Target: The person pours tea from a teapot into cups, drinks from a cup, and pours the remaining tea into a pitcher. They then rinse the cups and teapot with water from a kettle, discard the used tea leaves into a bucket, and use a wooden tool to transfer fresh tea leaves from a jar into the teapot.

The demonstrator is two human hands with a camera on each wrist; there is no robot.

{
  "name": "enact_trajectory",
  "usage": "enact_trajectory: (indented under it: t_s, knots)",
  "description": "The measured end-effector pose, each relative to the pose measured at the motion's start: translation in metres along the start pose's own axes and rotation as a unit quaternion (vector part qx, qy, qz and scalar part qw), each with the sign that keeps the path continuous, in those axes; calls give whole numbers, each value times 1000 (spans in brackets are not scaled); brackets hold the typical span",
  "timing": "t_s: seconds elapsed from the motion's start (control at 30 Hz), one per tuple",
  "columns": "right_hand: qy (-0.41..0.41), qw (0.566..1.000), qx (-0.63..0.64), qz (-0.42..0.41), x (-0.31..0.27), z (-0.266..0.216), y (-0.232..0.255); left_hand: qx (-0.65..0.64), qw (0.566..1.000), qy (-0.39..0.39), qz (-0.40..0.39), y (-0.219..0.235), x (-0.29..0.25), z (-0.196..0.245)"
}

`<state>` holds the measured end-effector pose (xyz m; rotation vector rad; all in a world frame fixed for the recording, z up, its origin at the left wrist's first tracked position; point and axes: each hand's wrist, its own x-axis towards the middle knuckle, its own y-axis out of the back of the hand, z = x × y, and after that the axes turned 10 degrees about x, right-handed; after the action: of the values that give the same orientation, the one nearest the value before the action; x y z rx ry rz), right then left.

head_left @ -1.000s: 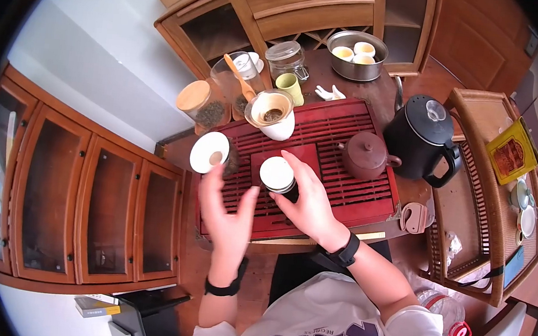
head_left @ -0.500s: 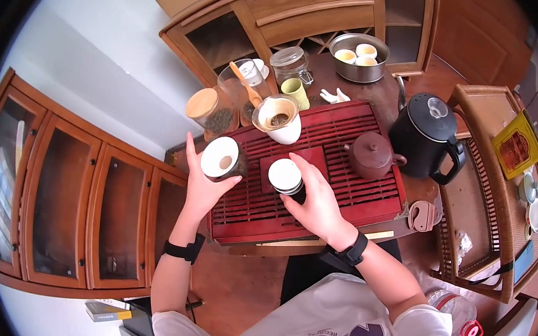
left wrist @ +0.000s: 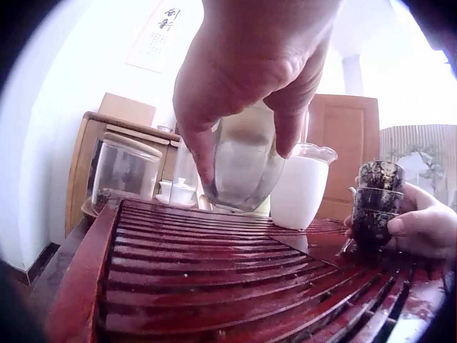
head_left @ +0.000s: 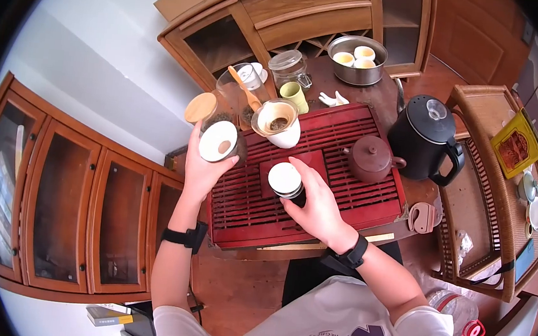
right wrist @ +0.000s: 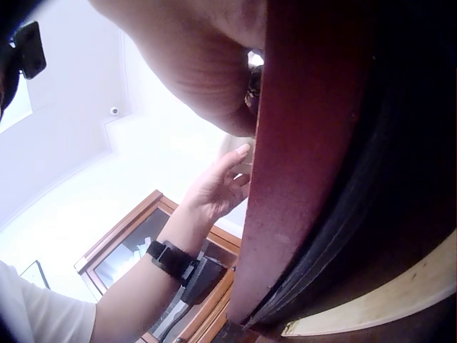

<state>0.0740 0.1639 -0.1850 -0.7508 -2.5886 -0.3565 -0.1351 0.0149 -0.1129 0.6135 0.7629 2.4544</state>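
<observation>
My left hand (head_left: 206,172) grips a clear glass vessel (left wrist: 246,161) by its sides, thumb on one side and fingers on the other. From above, its round white top (head_left: 218,142) shows a brown spot in the middle; the vessel hangs over the tray's left edge. In my right hand (head_left: 319,204) is a stack of dark patterned cups (left wrist: 378,204) with white insides, held low over the slatted red tea tray (head_left: 246,214). A white pitcher (left wrist: 300,191) with a strainer (head_left: 278,119) on top stands behind, between the two hands.
A brown clay teapot (head_left: 371,159) sits on the tray's right side, beside a black kettle (head_left: 422,140). At the back are a wooden-lidded jar (head_left: 200,107), a green cup (head_left: 294,96), a glass clip jar (head_left: 288,70) and a metal pot (head_left: 356,73) holding cups.
My left hand swung left from near the cups, opened around the glass vessel and took hold of it. The vessel has since shifted slightly toward the back left. My right hand stays on the cups.
</observation>
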Motion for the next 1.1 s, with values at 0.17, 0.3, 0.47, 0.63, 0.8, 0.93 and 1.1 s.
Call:
enact_trajectory:
  t_s: [0.17, 0.3, 0.47, 0.63, 0.8, 0.93, 1.1]
  knots:
    - [21, 1000, -11, 12, 0, -1, 1, 4, 1000, 8, -10, -15, 18, -5]
    - [-2, 1000, 2, 3, 1, -3, 1, 21, 1000, -6, -13, -20, 21, -11]
    - [-6, 1000, 0, 1, 1, -4, 1, 57, 998, -14, -15, -21, 17, -12]
    - [2, 1000, 4, 6, 1, -2, 1, 49, 998, -39, -15, -21, 16, -20]
    - [3, 1000, 3, 5, 1, -3, 1, 95, 994, -46, 18, -14, 3, -16]
    - [-10, 1000, 18, -3, 1, -3, 3, 270, 943, -128, 149, -10, -40, 55]
    - [-11, 1000, 9, 19, -1, 1, -3, 219, 963, -156, -17, -25, -89, 90]
